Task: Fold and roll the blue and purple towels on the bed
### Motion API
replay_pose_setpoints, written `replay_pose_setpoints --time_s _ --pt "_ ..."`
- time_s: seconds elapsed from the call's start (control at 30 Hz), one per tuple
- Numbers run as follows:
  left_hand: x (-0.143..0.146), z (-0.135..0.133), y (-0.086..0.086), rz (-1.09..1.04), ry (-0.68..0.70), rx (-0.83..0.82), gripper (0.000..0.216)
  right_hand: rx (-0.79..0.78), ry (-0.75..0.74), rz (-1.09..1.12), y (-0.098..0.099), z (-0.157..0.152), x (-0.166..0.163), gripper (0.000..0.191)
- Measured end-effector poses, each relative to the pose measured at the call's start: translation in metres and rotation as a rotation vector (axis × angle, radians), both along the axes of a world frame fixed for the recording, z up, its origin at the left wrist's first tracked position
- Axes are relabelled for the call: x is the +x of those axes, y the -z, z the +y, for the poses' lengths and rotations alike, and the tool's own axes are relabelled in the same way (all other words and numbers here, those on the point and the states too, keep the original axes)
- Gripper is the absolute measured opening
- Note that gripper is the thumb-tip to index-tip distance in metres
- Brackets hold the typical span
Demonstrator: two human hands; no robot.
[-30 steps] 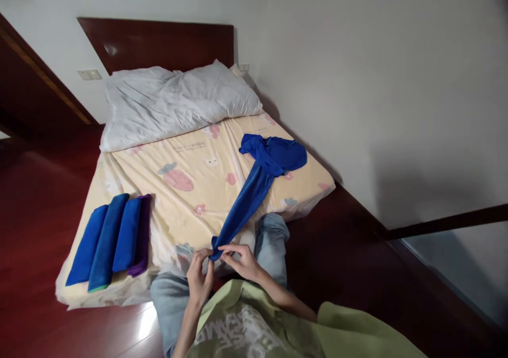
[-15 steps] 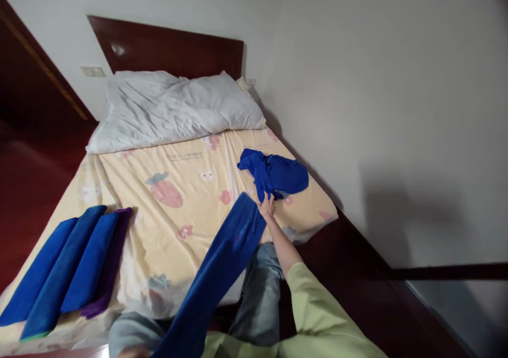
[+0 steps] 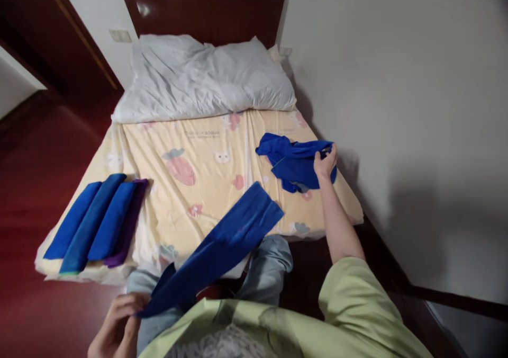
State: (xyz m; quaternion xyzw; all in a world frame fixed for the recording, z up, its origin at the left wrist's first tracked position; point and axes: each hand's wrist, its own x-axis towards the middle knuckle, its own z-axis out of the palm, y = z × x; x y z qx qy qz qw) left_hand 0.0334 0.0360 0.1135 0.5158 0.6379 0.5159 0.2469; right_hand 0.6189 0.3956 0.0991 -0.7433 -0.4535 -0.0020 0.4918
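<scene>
My left hand point(image 3: 121, 321) pinches the near end of a long, folded blue towel point(image 3: 222, 241). The towel runs slantwise across my legs, and its far end rests on the front part of the bed. At the right side of the bed, my right hand point(image 3: 326, 163) has its fingers closed on the edge of a crumpled blue cloth point(image 3: 297, 162) with thin green edging. Over at the left lie several folded towels point(image 3: 93, 220) side by side, blue ones with a purple one point(image 3: 129, 223) at their right.
The bed point(image 3: 214, 199) wears a yellow sheet with strawberry and cat prints. A grey-white pillow point(image 3: 206, 82) lies against the dark wooden headboard point(image 3: 206, 8). A wall point(image 3: 397, 109) stands close on the right; reddish floor point(image 3: 79, 130) shows at left.
My right hand has left the towel's far end, moved right and gripped the crumpled cloth, whose shape has shifted. My left hand has come further into view. The camera has tilted down.
</scene>
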Motion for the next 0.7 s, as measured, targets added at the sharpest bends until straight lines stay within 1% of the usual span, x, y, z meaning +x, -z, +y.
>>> replay_pose_setpoints --time_s 0.03,0.07,0.1,0.13,0.17,0.2,0.23,0.27,0.3,0.33,0.37,0.43,0.5,0.57,0.63,0.7 --pt "-0.001 0.000 -0.003 0.011 0.006 0.023 0.018 -0.005 -0.057 -0.088 0.004 -0.021 -0.016 0.063" --pt "-0.002 0.000 -0.006 0.026 -0.005 0.044 0.020 -0.018 -0.186 -0.146 0.013 -0.049 -0.038 0.060" --pt "-0.003 0.000 -0.007 0.037 -0.025 0.066 0.022 -0.071 -0.369 -0.159 0.027 -0.082 -0.063 0.051" --pt "-0.004 0.000 -0.007 0.042 -0.046 0.081 0.023 -0.165 -0.586 -0.151 0.046 -0.118 -0.090 0.043" --pt "-0.005 -0.001 -0.008 0.045 -0.068 0.092 0.023 -0.280 -0.797 -0.160 0.066 -0.155 -0.116 0.041" --pt "-0.006 -0.001 -0.009 0.048 -0.090 0.105 0.023 -0.380 -0.973 -0.192 0.088 -0.191 -0.139 0.044" --pt "-0.007 -0.002 -0.011 0.053 -0.107 0.120 0.023 -0.467 -1.089 -0.229 0.110 -0.222 -0.159 0.053" --pt "-0.008 -0.003 -0.013 0.058 -0.118 0.135 0.023 -0.513 -1.108 -0.251 0.129 -0.248 -0.174 0.060" --pt "-0.010 -0.004 -0.017 0.064 -0.120 0.148 0.022 -0.518 -1.060 -0.268 0.146 -0.267 -0.185 0.063" --pt "-0.012 -0.005 -0.020 0.071 -0.115 0.159 0.021 -0.495 -0.987 -0.283 0.159 -0.279 -0.192 0.062" --pt "-0.015 -0.007 -0.024 0.080 -0.108 0.169 0.021 -0.460 -0.894 -0.295 0.169 -0.285 -0.197 0.057" --pt "-0.022 -0.012 -0.032 0.098 -0.099 0.177 0.020 -0.383 -0.721 -0.314 0.179 -0.284 -0.198 0.044" --pt "-0.031 -0.019 -0.038 0.108 -0.113 0.180 0.021 -0.323 -0.621 -0.322 0.180 -0.273 -0.193 0.036" --pt "-0.041 -0.027 -0.042 0.102 -0.147 0.183 0.023 -0.273 -0.588 -0.311 0.176 -0.262 -0.188 0.035" --pt "-0.050 -0.037 -0.044 0.079 -0.200 0.191 0.025 -0.231 -0.546 -0.274 0.167 -0.256 -0.184 0.036" --pt "-0.059 -0.045 -0.046 0.042 -0.263 0.196 0.027 -0.198 -0.455 -0.220 0.155 -0.253 -0.180 0.038"
